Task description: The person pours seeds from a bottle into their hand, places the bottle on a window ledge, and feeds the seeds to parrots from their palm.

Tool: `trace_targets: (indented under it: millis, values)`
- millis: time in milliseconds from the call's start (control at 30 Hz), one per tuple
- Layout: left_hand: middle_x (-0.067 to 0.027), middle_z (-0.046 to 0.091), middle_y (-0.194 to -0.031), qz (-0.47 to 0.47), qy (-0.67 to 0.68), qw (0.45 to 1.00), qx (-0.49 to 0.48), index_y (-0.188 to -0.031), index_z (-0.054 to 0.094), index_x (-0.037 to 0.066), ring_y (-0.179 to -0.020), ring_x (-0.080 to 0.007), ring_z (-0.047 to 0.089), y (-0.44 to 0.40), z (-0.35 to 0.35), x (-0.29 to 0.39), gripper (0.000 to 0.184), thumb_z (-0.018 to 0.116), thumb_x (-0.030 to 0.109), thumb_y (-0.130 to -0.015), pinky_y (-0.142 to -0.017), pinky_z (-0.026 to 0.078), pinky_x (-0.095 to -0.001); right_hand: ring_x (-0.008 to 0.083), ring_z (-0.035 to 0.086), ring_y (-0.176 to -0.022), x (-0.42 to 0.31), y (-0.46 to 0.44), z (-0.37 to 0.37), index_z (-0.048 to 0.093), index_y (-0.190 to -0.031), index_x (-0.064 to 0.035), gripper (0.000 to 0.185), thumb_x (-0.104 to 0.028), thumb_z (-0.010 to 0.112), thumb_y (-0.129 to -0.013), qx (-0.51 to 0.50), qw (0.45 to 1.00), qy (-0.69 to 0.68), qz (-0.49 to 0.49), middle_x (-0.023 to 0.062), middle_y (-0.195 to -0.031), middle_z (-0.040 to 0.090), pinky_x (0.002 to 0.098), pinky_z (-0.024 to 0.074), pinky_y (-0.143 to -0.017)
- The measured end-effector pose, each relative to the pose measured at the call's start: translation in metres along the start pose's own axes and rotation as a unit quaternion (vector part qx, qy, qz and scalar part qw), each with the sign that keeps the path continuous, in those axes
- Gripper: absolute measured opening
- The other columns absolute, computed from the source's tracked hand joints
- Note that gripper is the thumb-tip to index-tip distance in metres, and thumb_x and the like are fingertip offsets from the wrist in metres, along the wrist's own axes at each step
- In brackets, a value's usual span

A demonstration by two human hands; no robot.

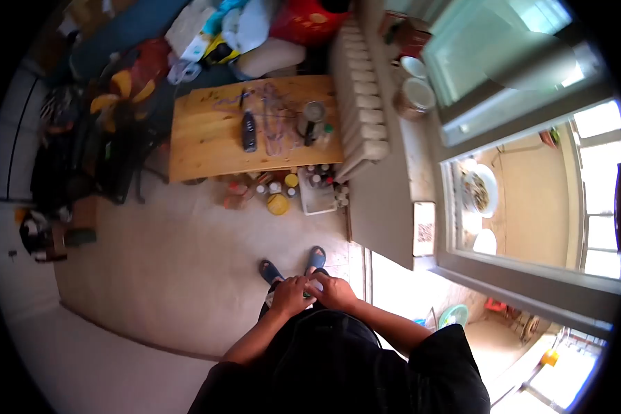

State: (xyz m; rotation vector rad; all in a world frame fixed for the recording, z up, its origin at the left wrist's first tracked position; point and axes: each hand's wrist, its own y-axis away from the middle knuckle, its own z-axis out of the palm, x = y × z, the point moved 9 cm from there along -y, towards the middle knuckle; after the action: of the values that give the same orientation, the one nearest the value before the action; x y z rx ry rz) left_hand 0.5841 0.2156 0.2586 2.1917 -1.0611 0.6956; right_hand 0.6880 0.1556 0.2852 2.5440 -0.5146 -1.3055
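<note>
My left hand (292, 297) and my right hand (333, 292) meet low in front of my body. The fingers of both are bent and close together. Between them shows a small whitish and green thing (308, 294), mostly covered by the fingers and too small to name. Both hands appear closed around it. Just beyond them on the floor are my feet in dark slippers (315, 257).
Ahead stands a wooden table (207, 148) bearing a dark bottle-like object (249, 131), tangled cords and a metal mug (313, 112). Jars and a white tray (319, 203) sit beneath its front edge. A radiator (366, 103) and window ledge line the right side.
</note>
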Motion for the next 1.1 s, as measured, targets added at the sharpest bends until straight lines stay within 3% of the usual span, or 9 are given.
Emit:
trace_targets:
  millis: [100,200,333,467,567,667,867,1000,1100]
  values:
    - [-0.0141,0.072,-0.095,0.023,0.001,1.000,0.000,-0.093,0.066,0.010,-0.094,-0.0346,0.068,-0.016,-0.016,0.044,0.035,0.082,0.032,-0.072,-0.082,0.055,-0.0463,0.0388,0.069,-0.075,-0.014,0.016,-0.036,0.069,-0.101,-0.0129,0.027,-0.036,0.056,-0.100,0.084,0.993,0.077,-0.024,0.0142,-0.084,0.070,0.0488,0.0546,-0.065]
    - [-0.0167,0.071,-0.102,0.067,0.013,0.995,-0.075,-0.103,0.065,0.007,-0.099,-0.0369,0.067,-0.024,-0.012,0.063,0.044,0.081,0.034,-0.072,-0.086,0.055,-0.0469,0.0370,0.068,-0.073,-0.019,0.033,-0.055,0.068,-0.099,-0.0133,0.023,-0.034,0.058,-0.099,0.133,0.984,0.109,-0.041,0.0134,-0.082,0.069,0.0475,0.0542,-0.062]
    - [-0.0159,0.071,-0.098,0.190,0.018,0.971,-0.142,-0.094,0.064,0.007,-0.095,-0.0372,0.067,-0.032,-0.023,0.105,0.036,0.079,0.030,-0.071,-0.081,0.055,-0.0478,0.0364,0.067,-0.071,-0.020,0.068,-0.070,0.066,-0.095,-0.0111,0.018,-0.028,0.061,-0.097,0.246,0.968,0.031,-0.021,0.0137,-0.080,0.067,0.0465,0.0536,-0.060]
    - [-0.0147,0.070,-0.091,0.245,-0.015,0.956,-0.162,-0.090,0.063,0.008,-0.090,-0.0372,0.067,-0.020,-0.012,0.101,0.034,0.078,0.033,-0.073,-0.078,0.055,-0.0470,0.0402,0.067,-0.072,-0.027,0.091,-0.062,0.063,-0.100,-0.0080,0.023,-0.030,0.060,-0.097,0.241,0.967,-0.003,0.082,0.0177,-0.079,0.067,0.0490,0.0529,-0.061]
    - [-0.0149,0.070,-0.090,0.235,-0.054,0.966,-0.092,-0.090,0.063,0.008,-0.089,-0.0373,0.068,-0.014,-0.028,0.108,0.035,0.078,0.036,-0.075,-0.078,0.055,-0.0472,0.0414,0.066,-0.070,-0.027,0.094,-0.059,0.061,-0.103,-0.0061,0.029,-0.035,0.060,-0.097,0.290,0.937,-0.029,0.194,0.0196,-0.078,0.068,0.0499,0.0529,-0.062]
    - [-0.0164,0.071,-0.091,0.231,-0.064,0.963,-0.127,-0.088,0.064,0.008,-0.090,-0.0366,0.068,-0.012,-0.030,0.111,0.037,0.078,0.039,-0.076,-0.079,0.054,-0.0481,0.0426,0.066,-0.068,-0.031,0.096,-0.058,0.059,-0.101,-0.0040,0.035,-0.039,0.061,-0.096,0.330,0.920,-0.040,0.209,0.0207,-0.077,0.068,0.0504,0.0527,-0.062]
    - [-0.0175,0.072,-0.099,0.264,-0.081,0.911,-0.306,-0.096,0.068,0.010,-0.097,-0.0364,0.068,-0.004,-0.032,0.128,0.039,0.078,0.040,-0.074,-0.081,0.055,-0.0476,0.0392,0.064,-0.068,-0.080,0.124,-0.072,0.057,-0.092,-0.0058,0.029,-0.033,0.067,-0.093,0.398,0.915,0.022,0.066,0.0171,-0.073,0.064,0.0467,0.0521,-0.063]
    - [-0.0185,0.073,-0.100,0.239,-0.007,0.852,-0.465,-0.101,0.072,0.011,-0.097,-0.0371,0.069,0.015,-0.001,0.123,0.037,0.079,0.033,-0.072,-0.082,0.056,-0.0443,0.0340,0.063,-0.065,-0.092,0.158,-0.074,0.057,-0.086,-0.0064,0.026,-0.029,0.069,-0.091,0.425,0.904,0.040,-0.002,0.0132,-0.071,0.060,0.0446,0.0504,-0.061]
    - [-0.0178,0.073,-0.101,0.264,-0.039,0.840,-0.472,-0.101,0.071,0.008,-0.098,-0.0369,0.069,0.028,0.012,0.143,0.039,0.080,0.031,-0.071,-0.083,0.056,-0.0431,0.0347,0.066,-0.079,-0.089,0.187,-0.066,0.061,-0.099,-0.0053,0.024,-0.027,0.067,-0.092,0.392,0.918,0.053,0.014,0.0139,-0.086,0.063,0.0447,0.0522,-0.072]
